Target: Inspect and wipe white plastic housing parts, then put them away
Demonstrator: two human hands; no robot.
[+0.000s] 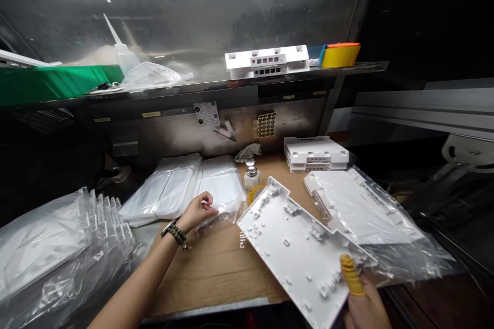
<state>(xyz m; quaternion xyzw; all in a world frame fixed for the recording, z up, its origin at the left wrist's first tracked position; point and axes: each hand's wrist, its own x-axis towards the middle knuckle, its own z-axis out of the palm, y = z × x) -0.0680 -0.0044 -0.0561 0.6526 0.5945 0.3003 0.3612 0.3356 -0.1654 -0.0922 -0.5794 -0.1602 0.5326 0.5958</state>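
Observation:
My right hand (360, 300), with a yellow finger cot on the thumb, grips the near corner of a large white plastic cover (297, 247) and holds it tilted over the cardboard-covered bench (216, 267), ribbed inner side up. My left hand (198, 211), a bead bracelet and watch on its wrist, reaches forward with its fingers pinched on the edge of a clear plastic bag (219, 187) that lies on a pile of bagged white parts (170, 190).
More bagged covers (57, 247) stand in a row at the left. At the right lies a bagged cover (366, 211), behind it a stack of white covers (314, 153). A small dispenser bottle (251, 175) and tape roll sit mid-bench. The shelf above holds a white part (267, 60), squeeze bottle (122, 51) and yellow-orange item (340, 54).

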